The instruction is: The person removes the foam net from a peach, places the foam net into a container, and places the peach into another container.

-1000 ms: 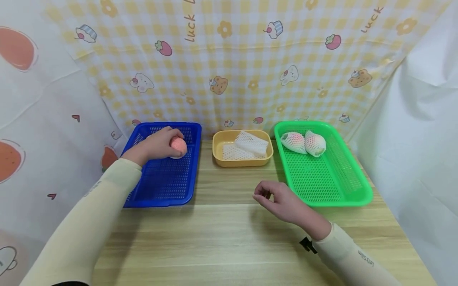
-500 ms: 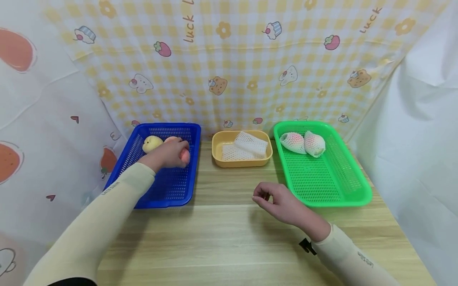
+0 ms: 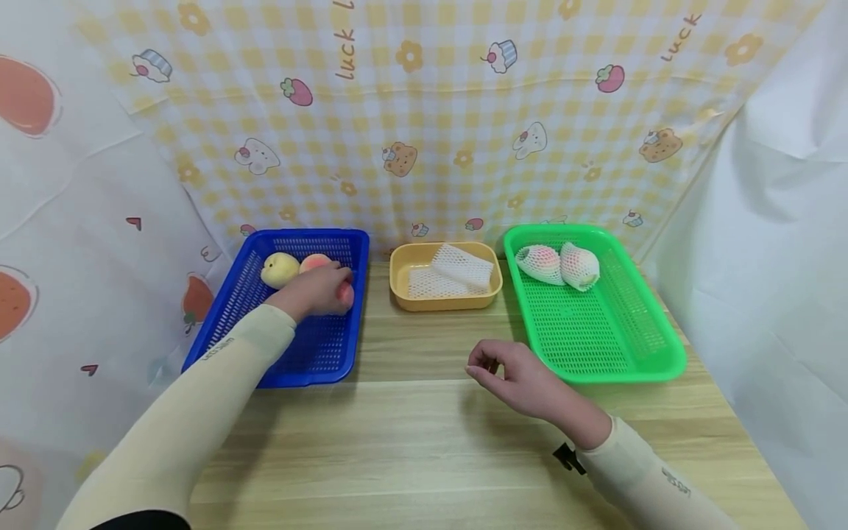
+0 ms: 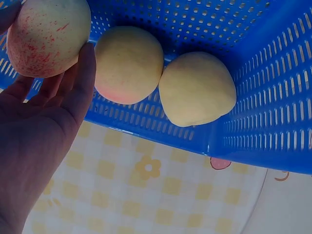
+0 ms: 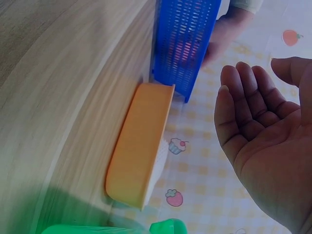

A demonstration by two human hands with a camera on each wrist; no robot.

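My left hand (image 3: 316, 289) reaches into the blue basket (image 3: 305, 368) and grips a red-flecked peach (image 4: 48, 36) near its right wall. In the left wrist view the fingers curl round that fruit. Two more peaches lie at the back of the basket: a pale yellow one (image 3: 280, 270) and a pinkish one (image 3: 314, 263), partly behind the hand in the head view. My right hand (image 3: 520, 377) hovers over the table by the green basket, fingers loosely curled and holding nothing; its palm shows in the right wrist view.
A small yellow tray (image 3: 445, 302) holding white foam net sleeves (image 3: 461, 266) stands at the back middle. The green basket (image 3: 612, 368) on the right holds two peaches (image 3: 580, 266) in foam nets. A patterned cloth (image 3: 430, 110) hangs behind.
My left hand has shifted right and slightly nearer inside the blue basket with its peach, uncovering the two peaches at the back. The right hand has stayed almost still.
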